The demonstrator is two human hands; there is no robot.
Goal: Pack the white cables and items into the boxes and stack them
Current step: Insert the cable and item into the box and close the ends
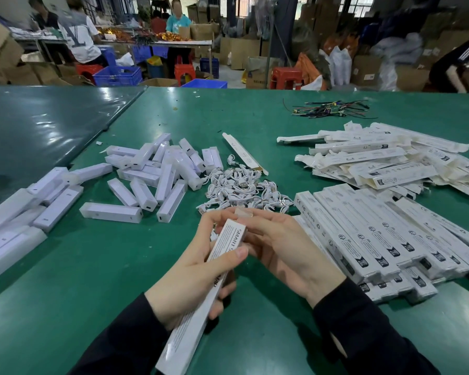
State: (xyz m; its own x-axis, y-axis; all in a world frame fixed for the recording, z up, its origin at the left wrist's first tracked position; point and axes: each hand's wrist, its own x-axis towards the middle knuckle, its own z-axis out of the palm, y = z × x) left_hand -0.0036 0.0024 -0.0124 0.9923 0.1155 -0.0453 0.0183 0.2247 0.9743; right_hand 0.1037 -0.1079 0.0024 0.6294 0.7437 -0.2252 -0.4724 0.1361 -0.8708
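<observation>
The left hand (192, 269) grips a long, narrow white printed cardboard box (201, 301) slantwise over the green table (92, 266); the right hand (284, 247) pinches its upper end flap; beyond lie a heap of small coiled white cables (241, 188), loose white plastic bars (152, 171), and rows of packed white boxes (385, 239) at right.

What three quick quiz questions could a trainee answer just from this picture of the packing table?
1. True or false: the left hand grips the long white box.
2. What lies beyond the hands: A) scissors B) a pile of white cables C) a bottle?
3. On which side of the green table do the neatly stacked boxes lie?

Key: 1 true; 2 B; 3 the person's right. The right hand has its fingers at the box's open end.
</observation>
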